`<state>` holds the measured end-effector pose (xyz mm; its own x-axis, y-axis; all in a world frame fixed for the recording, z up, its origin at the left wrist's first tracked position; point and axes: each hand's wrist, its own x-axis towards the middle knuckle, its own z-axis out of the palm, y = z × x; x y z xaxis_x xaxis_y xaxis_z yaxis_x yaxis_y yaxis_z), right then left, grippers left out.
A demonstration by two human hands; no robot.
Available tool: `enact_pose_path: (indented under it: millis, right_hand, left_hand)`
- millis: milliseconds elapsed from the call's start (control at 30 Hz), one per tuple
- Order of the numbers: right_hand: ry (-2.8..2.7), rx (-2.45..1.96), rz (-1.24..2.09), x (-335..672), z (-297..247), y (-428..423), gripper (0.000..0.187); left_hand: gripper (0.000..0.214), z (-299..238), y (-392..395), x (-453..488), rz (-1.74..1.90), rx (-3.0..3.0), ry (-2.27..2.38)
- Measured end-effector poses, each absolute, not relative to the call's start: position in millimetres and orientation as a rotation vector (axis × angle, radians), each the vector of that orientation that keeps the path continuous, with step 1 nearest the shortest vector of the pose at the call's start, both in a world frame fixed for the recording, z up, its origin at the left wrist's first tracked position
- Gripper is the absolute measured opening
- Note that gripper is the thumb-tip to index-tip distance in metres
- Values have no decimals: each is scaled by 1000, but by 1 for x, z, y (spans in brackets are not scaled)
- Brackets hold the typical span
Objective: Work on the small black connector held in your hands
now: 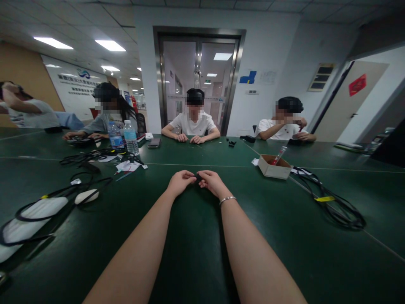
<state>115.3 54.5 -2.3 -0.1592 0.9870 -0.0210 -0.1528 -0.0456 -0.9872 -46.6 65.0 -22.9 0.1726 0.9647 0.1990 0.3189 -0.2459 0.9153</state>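
Both my forearms stretch forward over the dark green table (196,253). My left hand (180,181) and my right hand (212,181) meet at the table's middle, fingers curled and pinched together on a small black object (198,177) held between them. The object is too small to name. A thin bracelet (228,199) circles my right wrist.
An open cardboard box (274,166) with a red-tipped tool stands right of my hands. Black cables (335,202) lie at right, more cables and white pads (34,211) at left. Two water bottles (130,137) stand far left. Several people sit around the far side.
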Motion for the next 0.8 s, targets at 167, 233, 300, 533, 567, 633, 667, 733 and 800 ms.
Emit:
enact_pose_path:
  millis: [167, 233, 300, 533, 567, 633, 667, 733, 800]
  right_hand:
    - [-1040, -977, 1393, 117, -5, 56, 9]
    - [-994, -988, 1345, 116, -6, 57, 11]
    - [-950, -957, 1309, 117, -6, 58, 14]
    - [-887, -851, 1307, 124, -7, 60, 18]
    - [-907, -859, 1317, 124, -7, 61, 18]
    - [-929, -880, 1317, 123, -8, 62, 18]
    - [-924, -892, 1305, 123, -9, 62, 18]
    - [-900, -909, 1270, 123, -11, 63, 16]
    - [-895, -925, 1241, 123, -12, 64, 12]
  left_hand:
    - [31, -20, 74, -44, 1055, 1544, 1304]
    - [34, -18, 80, -43, 1056, 1460, 1346]
    - [36, -16, 83, -40, 1077, 1396, 1410]
    - [45, -14, 68, -26, 1072, 1786, 1541]
    - [45, -15, 66, -25, 1063, 1825, 1495]
    - [43, -18, 66, -23, 1075, 1853, 1457]
    - [42, -19, 67, -23, 1090, 1846, 1460]
    - [40, -21, 69, -23, 1123, 1799, 1467]
    - [38, -21, 72, -24, 1170, 1733, 1453]
